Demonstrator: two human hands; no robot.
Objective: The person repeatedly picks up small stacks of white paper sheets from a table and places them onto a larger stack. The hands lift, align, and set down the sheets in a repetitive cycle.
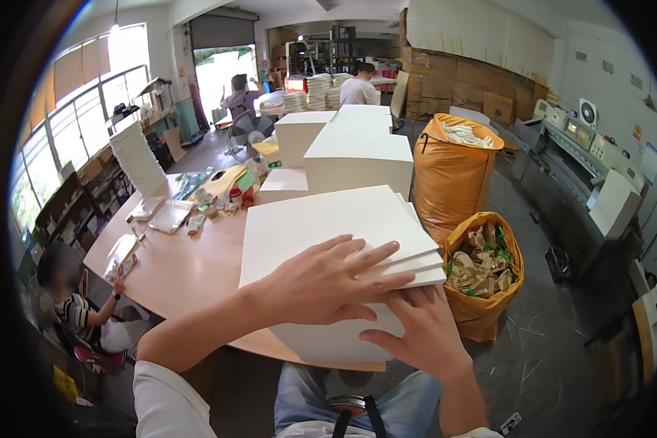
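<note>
A tall stack of white paper sheets stands at the table's near edge, its top layers fanned out of line at the right corner. Flat on top rests my left hand, open with fingers spread toward the right. My right hand is against the front right corner, below the overhanging layers. Its thumb stands apart, pointing left, and its fingers stretch up to the sheet edges; the fingertips are partly hidden. Both hands touch the stack.
More white paper stacks stand behind. Red-lidded jars and papers lie on the table. Two orange sacks stand at right, near a large grey machine. One person sits at left; others work farther back.
</note>
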